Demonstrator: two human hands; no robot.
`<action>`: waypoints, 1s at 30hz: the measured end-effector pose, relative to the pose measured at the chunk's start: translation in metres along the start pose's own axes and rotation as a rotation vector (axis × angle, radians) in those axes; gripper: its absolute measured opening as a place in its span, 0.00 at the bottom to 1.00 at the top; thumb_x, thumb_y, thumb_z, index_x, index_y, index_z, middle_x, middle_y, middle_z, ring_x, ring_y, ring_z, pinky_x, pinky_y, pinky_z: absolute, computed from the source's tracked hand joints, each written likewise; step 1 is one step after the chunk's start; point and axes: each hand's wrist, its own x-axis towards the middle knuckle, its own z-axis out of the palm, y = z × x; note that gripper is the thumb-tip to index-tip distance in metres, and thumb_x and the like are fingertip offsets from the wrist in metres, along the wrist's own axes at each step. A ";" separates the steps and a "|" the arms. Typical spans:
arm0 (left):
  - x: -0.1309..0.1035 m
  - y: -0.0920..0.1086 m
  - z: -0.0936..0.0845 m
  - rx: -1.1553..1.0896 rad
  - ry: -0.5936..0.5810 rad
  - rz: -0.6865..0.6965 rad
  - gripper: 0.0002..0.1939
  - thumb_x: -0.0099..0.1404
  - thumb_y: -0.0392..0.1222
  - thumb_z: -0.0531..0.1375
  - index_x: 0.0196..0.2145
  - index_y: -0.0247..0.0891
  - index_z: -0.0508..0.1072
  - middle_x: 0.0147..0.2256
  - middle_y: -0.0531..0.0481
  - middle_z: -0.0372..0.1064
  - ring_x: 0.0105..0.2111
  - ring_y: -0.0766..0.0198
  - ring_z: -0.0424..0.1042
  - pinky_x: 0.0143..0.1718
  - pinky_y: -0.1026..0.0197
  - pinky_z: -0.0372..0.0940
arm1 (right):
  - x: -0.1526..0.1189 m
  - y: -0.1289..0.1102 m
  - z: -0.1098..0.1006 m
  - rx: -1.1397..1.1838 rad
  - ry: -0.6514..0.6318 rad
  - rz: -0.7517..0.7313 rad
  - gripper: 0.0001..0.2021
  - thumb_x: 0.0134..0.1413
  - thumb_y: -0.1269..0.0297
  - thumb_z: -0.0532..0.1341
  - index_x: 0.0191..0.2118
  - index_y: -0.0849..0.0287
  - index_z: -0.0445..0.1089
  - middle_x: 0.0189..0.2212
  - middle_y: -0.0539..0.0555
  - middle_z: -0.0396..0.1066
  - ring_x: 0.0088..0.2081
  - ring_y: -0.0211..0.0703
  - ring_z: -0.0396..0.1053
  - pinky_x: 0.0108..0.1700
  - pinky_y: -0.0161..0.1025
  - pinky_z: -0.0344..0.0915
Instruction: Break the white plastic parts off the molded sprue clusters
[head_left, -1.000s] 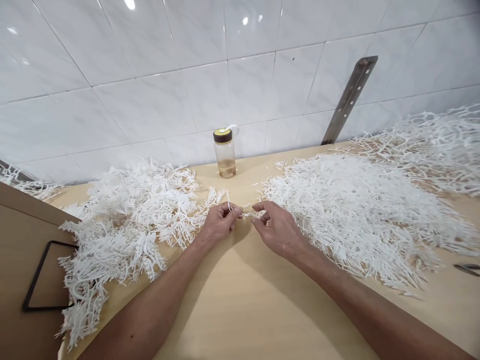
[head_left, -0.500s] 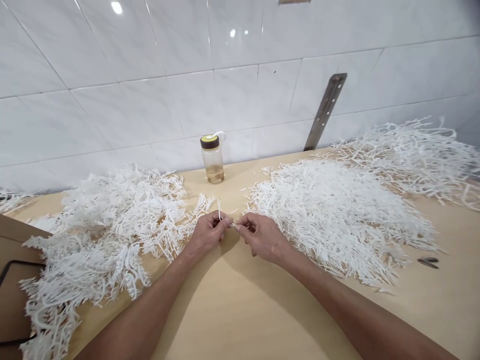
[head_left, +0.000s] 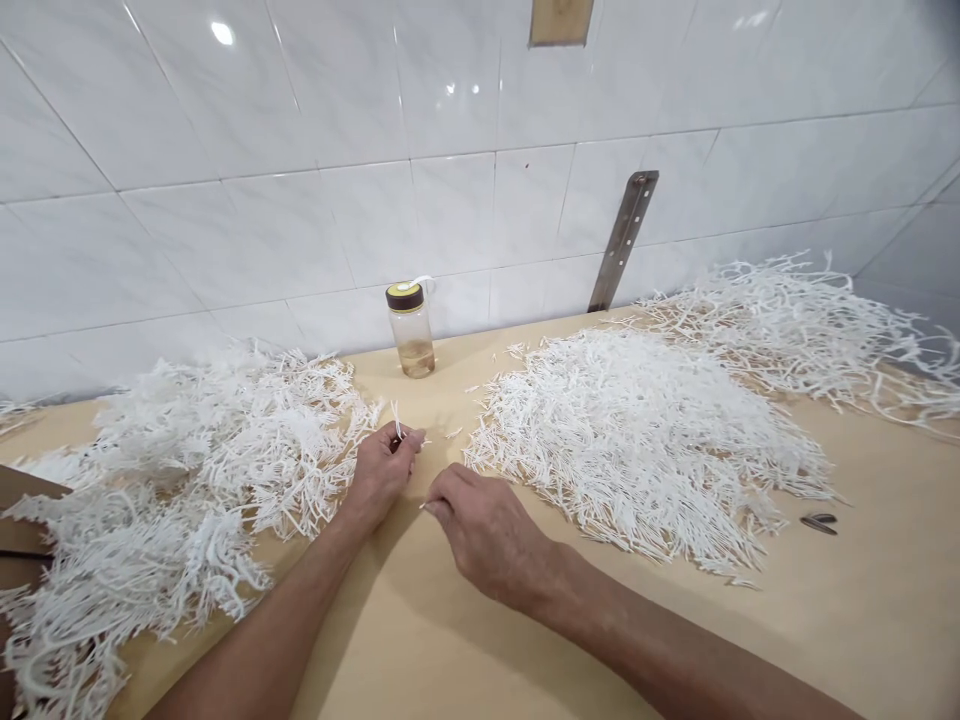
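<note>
My left hand (head_left: 384, 468) pinches a thin white branching strand (head_left: 397, 415) between thumb and fingers, its tips sticking up and out past them. Lower and to the right, my right hand (head_left: 480, 530) is closed, and a small white tip (head_left: 424, 505) shows between its thumb and forefinger. A gap of bare wood separates the two hands. Beside my left hand spreads a tangled heap of white branching strands (head_left: 225, 450). Near my right hand lies a heap of short, straighter white pieces (head_left: 637, 440).
A clear bottle with a dark and yellow lid (head_left: 411, 335) stands by the tiled wall (head_left: 262, 240). Longer white strands (head_left: 810, 325) lie at the back right. A small dark metal tool (head_left: 819, 523) rests on the wooden table (head_left: 420, 640). A metal bracket (head_left: 624, 240) leans there.
My hands, which met at the strand, have come apart. The right hand has moved down and toward me with a small piece; the left still holds the strand. The camera view has shifted slightly.
</note>
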 end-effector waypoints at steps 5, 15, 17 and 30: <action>0.001 0.002 0.000 -0.088 -0.019 -0.071 0.16 0.58 0.54 0.63 0.29 0.38 0.69 0.14 0.61 0.58 0.11 0.73 0.53 0.13 0.68 0.49 | -0.001 -0.001 0.005 -0.078 -0.150 -0.017 0.07 0.61 0.75 0.56 0.34 0.60 0.68 0.32 0.53 0.69 0.32 0.40 0.67 0.32 0.36 0.59; -0.002 -0.002 0.004 0.019 0.027 0.038 0.12 0.59 0.50 0.61 0.30 0.38 0.72 0.15 0.59 0.59 0.14 0.71 0.56 0.17 0.67 0.53 | 0.006 0.063 -0.009 -0.412 -0.008 0.292 0.12 0.56 0.81 0.54 0.33 0.60 0.72 0.32 0.58 0.70 0.27 0.40 0.67 0.28 0.37 0.59; -0.003 -0.005 0.005 0.068 0.019 0.088 0.11 0.60 0.49 0.61 0.31 0.38 0.74 0.18 0.57 0.63 0.17 0.69 0.61 0.20 0.66 0.56 | 0.009 0.068 -0.018 -0.461 0.056 0.342 0.13 0.55 0.81 0.53 0.37 0.61 0.73 0.34 0.60 0.71 0.28 0.42 0.69 0.29 0.38 0.60; -0.018 0.000 0.010 0.421 -0.078 0.553 0.10 0.68 0.34 0.51 0.37 0.38 0.72 0.38 0.43 0.71 0.41 0.58 0.70 0.44 0.56 0.65 | 0.009 0.064 -0.004 -0.136 0.089 0.212 0.14 0.59 0.78 0.50 0.44 0.64 0.71 0.41 0.63 0.74 0.45 0.51 0.70 0.49 0.48 0.67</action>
